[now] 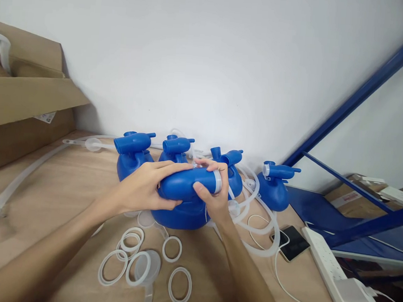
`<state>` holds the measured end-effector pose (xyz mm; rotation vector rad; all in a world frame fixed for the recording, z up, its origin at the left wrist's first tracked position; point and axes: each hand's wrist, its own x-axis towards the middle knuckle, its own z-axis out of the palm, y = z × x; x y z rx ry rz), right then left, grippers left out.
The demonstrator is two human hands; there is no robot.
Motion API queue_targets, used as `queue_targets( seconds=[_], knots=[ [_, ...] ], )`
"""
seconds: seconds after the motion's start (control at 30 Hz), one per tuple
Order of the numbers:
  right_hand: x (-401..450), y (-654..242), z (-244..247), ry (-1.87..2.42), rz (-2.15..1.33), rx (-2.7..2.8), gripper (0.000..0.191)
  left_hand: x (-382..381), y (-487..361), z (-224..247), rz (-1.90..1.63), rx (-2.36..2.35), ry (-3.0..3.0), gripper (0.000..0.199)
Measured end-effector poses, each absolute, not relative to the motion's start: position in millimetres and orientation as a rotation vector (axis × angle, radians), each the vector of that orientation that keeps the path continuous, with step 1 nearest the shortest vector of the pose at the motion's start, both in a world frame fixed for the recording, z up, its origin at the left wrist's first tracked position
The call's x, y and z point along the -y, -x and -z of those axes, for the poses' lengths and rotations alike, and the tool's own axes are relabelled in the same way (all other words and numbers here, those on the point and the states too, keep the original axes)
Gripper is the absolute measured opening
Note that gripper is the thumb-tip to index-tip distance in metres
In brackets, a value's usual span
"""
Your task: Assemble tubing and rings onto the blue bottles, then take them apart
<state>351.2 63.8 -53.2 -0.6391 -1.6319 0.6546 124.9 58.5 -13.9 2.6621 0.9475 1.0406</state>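
In the middle of the head view, a blue plastic urinal bottle point(182, 217) stands on the table, its thick tubular neck point(181, 184) lying sideways. My left hand point(143, 183) wraps around the neck's rounded left end, fingers over the top and thumb underneath. At the other end, my right hand point(217, 196) grips the mouth, which carries a whitish ring point(217, 182). The right thumb presses the front of the neck and the fingers curl over the ring. Loose whitish rings point(180, 285) and a translucent round cap with a strap point(152, 263) lie in front of the bottle.
More blue bottles point(133, 152) stand behind; the rightmost bottle point(274, 191) also has a whitish ring. Translucent hoses point(266, 251) coil at right. A phone point(293, 244) and a power strip point(328, 268) lie beyond. Cardboard box point(23, 109) at left, blue metal rack point(359, 98) at right.
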Motion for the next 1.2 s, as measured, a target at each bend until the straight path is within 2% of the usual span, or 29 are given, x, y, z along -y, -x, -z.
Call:
queue_targets(
  seconds=[0.13,0.3,0.47,0.6,0.7,0.8,0.93,1.07,1.2],
  knots=[
    [-53,-344,50,0.659,-0.528,1.681,0.069,-56,-128,15,-1.091,-0.951,-2.701,0.069],
    [-38,-348,43,0.735,-0.39,1.703,0.065,-47,-131,17,-1.212,-0.95,-2.655,0.069],
    [-44,-347,42,0.707,-0.555,1.731,0.085,-47,-132,11,-1.151,-1.013,-2.636,0.069],
    [-52,-351,24,0.672,-0.722,1.78,0.105,-52,-126,1,-1.186,-1.075,-2.54,0.069],
    [-56,-357,9,0.722,-0.802,1.785,0.087,-57,-121,1,-1.275,-1.129,-2.503,0.074],
    [-60,-354,9,0.777,-0.879,1.723,0.07,-61,-119,10,-1.243,-1.087,-2.677,0.07],
    [-66,-338,24,0.882,-0.815,1.514,0.059,-63,-121,22,-1.209,-1.045,-2.82,0.066],
    [-65,-330,30,0.87,-0.63,1.457,0.049,-58,-129,21,-1.232,-1.071,-2.69,0.067],
    [-61,-335,26,0.794,-0.607,1.511,0.041,-52,-138,13,-1.19,-1.149,-2.493,0.07]
  ],
)
